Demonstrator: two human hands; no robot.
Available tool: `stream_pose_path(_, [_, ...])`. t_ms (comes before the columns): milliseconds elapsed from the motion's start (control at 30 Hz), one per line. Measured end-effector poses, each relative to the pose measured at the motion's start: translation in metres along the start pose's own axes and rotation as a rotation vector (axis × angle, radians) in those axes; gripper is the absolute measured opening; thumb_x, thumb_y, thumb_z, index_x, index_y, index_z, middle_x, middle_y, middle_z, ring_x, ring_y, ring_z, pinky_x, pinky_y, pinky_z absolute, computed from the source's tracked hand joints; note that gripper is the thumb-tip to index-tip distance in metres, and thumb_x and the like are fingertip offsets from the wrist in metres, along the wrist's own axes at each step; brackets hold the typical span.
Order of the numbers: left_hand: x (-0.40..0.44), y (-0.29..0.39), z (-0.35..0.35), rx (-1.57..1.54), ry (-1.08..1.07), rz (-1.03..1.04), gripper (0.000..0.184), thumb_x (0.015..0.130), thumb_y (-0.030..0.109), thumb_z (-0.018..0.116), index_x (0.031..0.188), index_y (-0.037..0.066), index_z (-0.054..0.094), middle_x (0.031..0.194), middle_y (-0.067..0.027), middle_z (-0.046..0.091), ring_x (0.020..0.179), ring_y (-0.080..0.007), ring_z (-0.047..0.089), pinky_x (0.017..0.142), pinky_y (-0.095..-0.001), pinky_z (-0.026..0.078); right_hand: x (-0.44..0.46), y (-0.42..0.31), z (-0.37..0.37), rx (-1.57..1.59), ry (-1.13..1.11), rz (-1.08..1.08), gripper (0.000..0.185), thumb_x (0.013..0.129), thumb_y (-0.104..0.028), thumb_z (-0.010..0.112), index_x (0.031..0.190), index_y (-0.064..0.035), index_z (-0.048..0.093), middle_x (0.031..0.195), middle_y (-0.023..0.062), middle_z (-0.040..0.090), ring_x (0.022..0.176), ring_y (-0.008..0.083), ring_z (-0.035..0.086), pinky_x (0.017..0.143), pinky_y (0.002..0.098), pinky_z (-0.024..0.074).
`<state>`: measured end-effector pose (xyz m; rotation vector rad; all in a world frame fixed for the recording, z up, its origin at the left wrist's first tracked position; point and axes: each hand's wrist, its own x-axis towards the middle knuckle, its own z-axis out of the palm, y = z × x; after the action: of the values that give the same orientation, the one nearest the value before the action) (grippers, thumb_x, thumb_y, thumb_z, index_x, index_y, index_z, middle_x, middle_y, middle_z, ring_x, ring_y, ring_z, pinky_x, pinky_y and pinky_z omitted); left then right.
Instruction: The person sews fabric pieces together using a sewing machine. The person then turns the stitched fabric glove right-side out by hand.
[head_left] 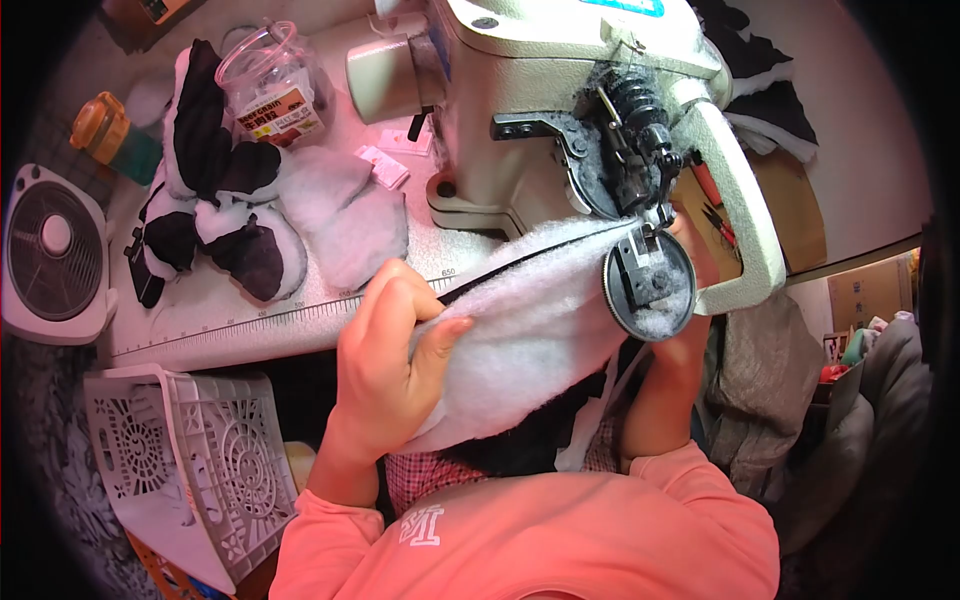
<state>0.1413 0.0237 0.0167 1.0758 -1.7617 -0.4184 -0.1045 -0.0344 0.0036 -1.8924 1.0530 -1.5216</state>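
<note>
A white fleecy fabric piece with a black backing is stretched from my left hand to the head of an industrial fur sewing machine. My left hand pinches the piece's left end, thumb on top, where a dark edge runs along the fold. At its other end the fabric enters between the machine's round feed disc and the lint-covered needle mechanism. My right hand is behind that disc, mostly hidden; only a bit of it shows, so its grip is unclear. The black side of the fabric hangs over my lap.
Black-and-white fleece pieces lie on the table's left beside a clear plastic jar and an orange-lidded bottle. A fan stands far left, a white plastic crate below. Red-handled snips lie right of the machine.
</note>
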Motion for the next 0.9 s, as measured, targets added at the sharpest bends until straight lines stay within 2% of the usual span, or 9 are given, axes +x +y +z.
stream_pose_path(67, [0.003, 0.005, -0.003, 0.064, 0.035, 0.051, 0.024, 0.081, 0.001, 0.073, 0.084, 0.0, 0.049, 0.077, -0.012, 0.047, 0.064, -0.0256, 0.047, 0.058, -0.032, 0.043, 0.001, 0.001, 0.0, -0.053, 0.009, -0.031, 0.017, 0.093, -0.007, 0.059, 0.109, -0.0038, 0.063, 0.093, -0.0039, 0.061, 0.081, 0.0035, 0.055, 0.073, 0.0203, 0.0463])
stream_pose_path(133, [0.006, 0.009, -0.004, 0.127, 0.065, 0.104, 0.025, 0.079, -0.002, 0.074, 0.084, 0.0, 0.05, 0.076, -0.0121, 0.047, 0.063, -0.0251, 0.048, 0.055, -0.0316, 0.043, 0.002, 0.001, 0.0, 0.28, 0.005, 0.108, 0.019, 0.093, -0.009, 0.06, 0.11, -0.0028, 0.064, 0.091, -0.0025, 0.064, 0.08, 0.005, 0.059, 0.072, 0.0221, 0.0495])
stream_pose_path(300, [0.017, 0.017, 0.0, 0.235, 0.088, 0.231, 0.024, 0.073, -0.011, 0.07, 0.085, 0.0, 0.053, 0.078, -0.0124, 0.048, 0.062, -0.0248, 0.054, 0.051, -0.0327, 0.045, -0.018, 0.035, -0.01, 0.578, 0.09, 0.191, 0.021, 0.093, -0.011, 0.062, 0.111, -0.0016, 0.066, 0.098, 0.0057, 0.07, 0.088, 0.0117, 0.067, 0.078, 0.0264, 0.0546])
stream_pose_path(400, [0.029, 0.021, 0.005, 0.233, 0.063, 0.294, 0.025, 0.07, -0.014, 0.068, 0.086, 0.0, 0.053, 0.08, -0.0126, 0.049, 0.063, -0.0249, 0.055, 0.052, -0.0335, 0.047, -0.022, 0.045, -0.018, -0.021, 0.282, 0.181, 0.028, 0.092, -0.01, 0.067, 0.118, 0.0012, 0.063, 0.106, 0.0108, 0.07, 0.095, 0.0175, 0.068, 0.087, 0.0316, 0.0538])
stream_pose_path(567, [0.044, 0.024, 0.017, 0.235, 0.019, 0.342, 0.023, 0.072, -0.013, 0.066, 0.087, -0.001, 0.054, 0.081, -0.0132, 0.049, 0.063, -0.0249, 0.055, 0.052, -0.0335, 0.047, -0.021, 0.051, -0.039, 0.033, 0.27, 0.274, 0.038, 0.091, -0.018, 0.072, 0.122, 0.0004, 0.061, 0.113, 0.0097, 0.068, 0.101, 0.0167, 0.065, 0.091, 0.033, 0.0517])
stream_pose_path(633, [0.05, 0.024, 0.022, 0.239, 0.016, 0.37, 0.022, 0.072, -0.012, 0.066, 0.087, -0.001, 0.054, 0.082, -0.0133, 0.049, 0.063, -0.025, 0.055, 0.052, -0.0334, 0.047, -0.012, 0.035, -0.04, 0.269, 0.303, 0.284, 0.028, 0.086, -0.008, 0.072, 0.11, 0.0029, 0.064, 0.097, 0.0026, 0.065, 0.088, 0.0106, 0.058, 0.08, 0.0248, 0.0469])
stream_pose_path(667, [0.052, 0.024, 0.024, 0.233, 0.013, 0.385, 0.021, 0.073, -0.012, 0.065, 0.088, -0.002, 0.054, 0.082, -0.0133, 0.048, 0.063, -0.0252, 0.055, 0.052, -0.0334, 0.047, -0.009, 0.033, -0.042, 0.27, 0.306, 0.287, 0.028, 0.086, -0.008, 0.072, 0.11, 0.0029, 0.064, 0.097, 0.0026, 0.065, 0.088, 0.0106, 0.058, 0.08, 0.0248, 0.0469])
stream_pose_path(733, [0.056, 0.025, 0.028, 0.227, 0.007, 0.402, 0.02, 0.074, -0.012, 0.065, 0.088, -0.002, 0.054, 0.081, -0.0133, 0.048, 0.063, -0.0255, 0.055, 0.052, -0.0334, 0.047, -0.006, 0.031, -0.043, 0.326, 0.209, 0.103, 0.018, 0.088, -0.004, 0.067, 0.104, 0.0031, 0.064, 0.096, 0.0007, 0.064, 0.085, 0.0074, 0.057, 0.079, 0.0225, 0.0462])
stream_pose_path(900, [0.063, 0.028, 0.031, 0.197, -0.039, 0.353, 0.017, 0.079, -0.006, 0.065, 0.093, -0.002, 0.056, 0.085, -0.0149, 0.052, 0.067, -0.0279, 0.056, 0.056, -0.0336, 0.048, -0.003, 0.026, -0.046, 0.35, 0.247, 0.2, 0.015, 0.09, -0.001, 0.064, 0.105, 0.0033, 0.062, 0.099, 0.0005, 0.064, 0.09, 0.0084, 0.059, 0.083, 0.0232, 0.0467])
